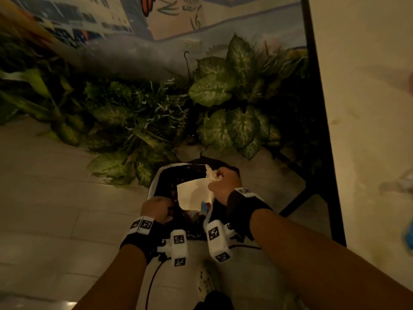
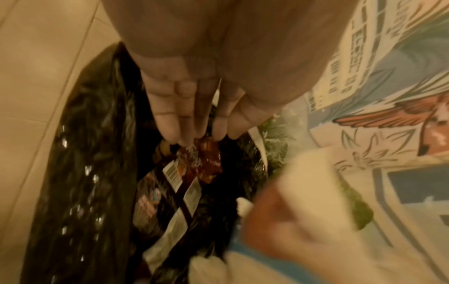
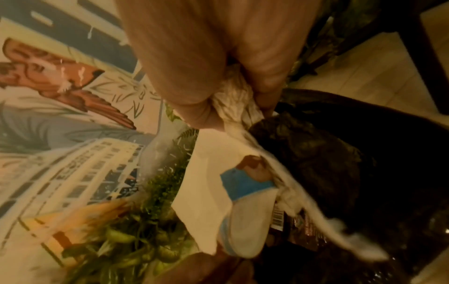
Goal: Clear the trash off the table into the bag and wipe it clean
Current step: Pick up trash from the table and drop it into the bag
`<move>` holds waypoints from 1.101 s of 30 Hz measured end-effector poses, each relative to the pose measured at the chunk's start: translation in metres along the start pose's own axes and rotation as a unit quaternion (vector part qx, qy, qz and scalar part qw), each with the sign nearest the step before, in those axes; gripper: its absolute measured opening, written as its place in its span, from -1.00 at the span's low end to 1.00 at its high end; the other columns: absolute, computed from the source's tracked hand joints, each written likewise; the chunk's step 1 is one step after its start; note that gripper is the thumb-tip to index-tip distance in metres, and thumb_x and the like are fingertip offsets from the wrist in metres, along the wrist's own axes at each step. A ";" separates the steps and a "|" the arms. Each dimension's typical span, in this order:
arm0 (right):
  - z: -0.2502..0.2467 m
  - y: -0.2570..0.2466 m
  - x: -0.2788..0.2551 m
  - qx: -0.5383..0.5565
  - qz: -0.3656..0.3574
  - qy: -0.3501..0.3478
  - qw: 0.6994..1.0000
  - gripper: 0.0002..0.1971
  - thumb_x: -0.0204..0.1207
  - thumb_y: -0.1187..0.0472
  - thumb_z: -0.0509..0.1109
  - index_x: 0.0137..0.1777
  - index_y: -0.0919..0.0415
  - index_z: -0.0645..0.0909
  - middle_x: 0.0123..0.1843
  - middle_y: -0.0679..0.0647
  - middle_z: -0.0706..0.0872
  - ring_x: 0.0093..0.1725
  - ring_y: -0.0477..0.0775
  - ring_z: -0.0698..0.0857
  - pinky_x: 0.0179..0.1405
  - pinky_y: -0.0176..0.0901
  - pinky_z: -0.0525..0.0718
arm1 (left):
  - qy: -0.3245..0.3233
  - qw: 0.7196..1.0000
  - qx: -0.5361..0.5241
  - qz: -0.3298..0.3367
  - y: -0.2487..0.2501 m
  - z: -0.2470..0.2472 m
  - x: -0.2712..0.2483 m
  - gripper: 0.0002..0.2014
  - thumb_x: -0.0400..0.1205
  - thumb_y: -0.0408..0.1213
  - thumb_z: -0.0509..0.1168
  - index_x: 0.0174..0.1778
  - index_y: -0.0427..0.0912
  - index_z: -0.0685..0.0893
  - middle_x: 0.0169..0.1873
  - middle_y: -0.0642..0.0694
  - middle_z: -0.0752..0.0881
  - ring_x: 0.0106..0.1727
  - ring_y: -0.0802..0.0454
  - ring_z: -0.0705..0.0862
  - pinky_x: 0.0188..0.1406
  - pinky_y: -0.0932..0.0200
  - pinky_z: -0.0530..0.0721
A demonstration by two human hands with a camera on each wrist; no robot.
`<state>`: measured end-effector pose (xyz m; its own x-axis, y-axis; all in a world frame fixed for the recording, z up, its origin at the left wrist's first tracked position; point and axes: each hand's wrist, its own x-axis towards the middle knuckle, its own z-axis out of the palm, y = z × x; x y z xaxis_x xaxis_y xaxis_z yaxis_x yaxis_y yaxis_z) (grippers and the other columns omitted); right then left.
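Now right hand [image 1: 224, 183] holds crumpled napkins [image 1: 195, 193] over black bag [image 1: 169, 175].

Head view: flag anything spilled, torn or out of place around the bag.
Nothing stands out. The right hand grips a crumpled white napkin over the open black bag, whose rim the left hand holds.

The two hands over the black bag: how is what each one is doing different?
The right hand is clenched around a bunch of white paper napkins and a blue-and-white wrapper, which hang over the mouth of the black trash bag. The left hand carries no trash; its fingers curl onto the bag's near rim, seemingly holding it open. The right hand sits farther from the person, the left nearer. Both wear black wrist straps with white marker blocks.
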<state>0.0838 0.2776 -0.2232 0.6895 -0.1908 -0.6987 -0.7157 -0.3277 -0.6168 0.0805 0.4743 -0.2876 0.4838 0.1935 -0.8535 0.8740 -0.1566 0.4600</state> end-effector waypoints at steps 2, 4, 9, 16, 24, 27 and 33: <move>0.012 0.002 0.007 -0.046 -0.008 -0.001 0.999 -0.84 0.48 0.36 0.35 -0.18 0.10 0.46 -0.15 0.03 0.61 -0.03 0.21 0.59 -0.14 -0.14 0.46 | 0.026 1.000 -0.010 -0.001 -0.004 -0.011 0.003 -0.91 0.63 -0.42 0.26 0.00 -0.33 0.61 -0.24 -0.21 0.67 -0.26 -0.10 0.65 -0.24 0.04 0.67; 0.017 0.007 0.012 -0.072 0.006 -0.042 0.996 -0.66 0.49 0.25 0.41 0.25 0.17 0.50 0.29 0.15 0.63 0.24 0.25 0.61 0.07 -0.08 0.57 | 0.047 0.999 -0.019 -0.005 -0.010 -0.021 0.002 -0.96 0.62 -0.41 0.28 -0.12 -0.30 0.63 -0.17 -0.27 0.68 -0.21 -0.13 0.67 -0.26 0.04 0.70; -0.005 0.009 0.000 -0.111 0.033 -0.105 0.988 -0.35 0.57 0.15 0.38 0.61 0.21 0.21 0.55 0.17 0.43 0.43 0.24 0.51 0.41 0.00 0.52 | 0.068 0.998 -0.006 0.015 -0.011 -0.037 -0.018 -0.92 0.61 -0.46 0.26 -0.20 -0.29 0.60 -0.14 -0.33 0.67 -0.23 -0.15 0.65 -0.23 0.03 0.69; -0.093 -0.035 -0.099 -0.235 -0.203 -0.121 0.943 -0.68 0.52 0.12 0.42 0.26 0.13 0.61 0.21 0.07 0.70 0.13 0.06 0.67 0.13 -0.12 0.65 | 0.055 0.948 0.219 0.223 0.046 -0.014 -0.112 -0.91 0.58 -0.26 0.35 -0.25 -0.07 0.69 -0.24 -0.20 0.76 -0.12 -0.19 0.72 0.05 -0.16 0.71; -0.313 0.013 -0.248 -0.248 -0.243 0.002 0.938 -0.81 0.46 0.04 0.49 0.04 0.01 0.69 -0.09 -0.15 0.76 -0.18 -0.15 0.70 -0.17 -0.34 0.62 | -0.089 0.835 0.330 0.431 0.123 0.117 -0.290 -0.99 0.57 -0.25 0.38 -0.13 -0.06 0.70 -0.23 -0.01 0.74 -0.14 0.04 0.70 -0.07 0.09 0.68; -0.378 0.057 -0.267 -0.270 -0.197 0.074 0.940 -0.84 0.42 0.03 0.52 -0.02 -0.04 0.69 -0.11 -0.15 0.75 -0.21 -0.20 0.68 -0.21 -0.32 0.60 | -0.125 0.793 0.347 0.484 0.122 0.175 -0.337 -0.88 0.54 -0.23 0.42 -0.03 -0.08 0.68 -0.16 0.02 0.73 -0.16 0.09 0.69 -0.14 0.25 0.65; -0.432 0.112 -0.288 -0.340 -0.129 0.073 0.929 -0.66 0.40 0.01 0.54 0.16 -0.05 0.63 0.10 -0.11 0.66 -0.09 -0.22 0.58 -0.09 -0.29 0.52 | -0.178 0.710 0.492 0.471 0.105 0.267 -0.367 -0.23 0.42 0.01 0.52 0.53 0.05 0.33 0.51 -0.03 0.40 0.45 -0.07 0.45 0.36 0.02 0.52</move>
<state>-0.1474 -0.1038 0.0655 0.8710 -0.1319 -0.4732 -0.3231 -0.8794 -0.3496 -0.0171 0.1284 0.0087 0.6382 -0.6760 -0.3685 -0.3687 -0.6885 0.6245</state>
